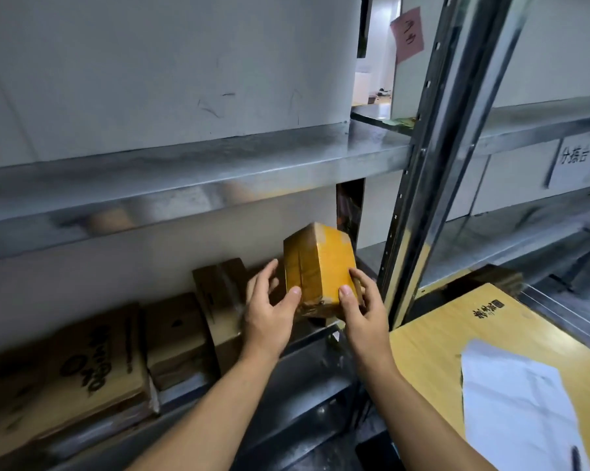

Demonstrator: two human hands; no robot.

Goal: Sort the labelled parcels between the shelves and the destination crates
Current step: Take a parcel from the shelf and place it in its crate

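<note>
A small yellow-brown taped parcel (319, 266) is held tilted at the right end of the lower metal shelf (314, 362). My left hand (269, 314) grips its left side, thumb on the front face and fingers behind. My right hand (361, 307) grips its right lower corner, thumb on the front. Several brown cardboard parcels lie on the same shelf to the left: an upright one (218, 300), a smaller one (174, 338) and a large printed one (65, 375).
An upper steel shelf (191, 171) runs overhead. A perforated steel upright (419, 185) stands right of the parcel. At lower right lies a large yellow box (463, 331) with a white sheet (518, 406) on it. A pink note (407, 34) hangs above.
</note>
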